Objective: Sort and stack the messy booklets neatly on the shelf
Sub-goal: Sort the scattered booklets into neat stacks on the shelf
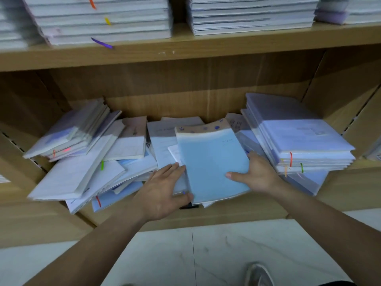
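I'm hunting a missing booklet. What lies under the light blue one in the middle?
Under the light blue booklet, a brown-topped cover with blue dots sticks out behind, and white booklets show at its left. How many lie beneath is covered.

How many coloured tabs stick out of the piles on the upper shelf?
3, all in the tall white booklet pile at left: orange tab on top, yellow tab below, purple tab lowest. Others may be hidden.
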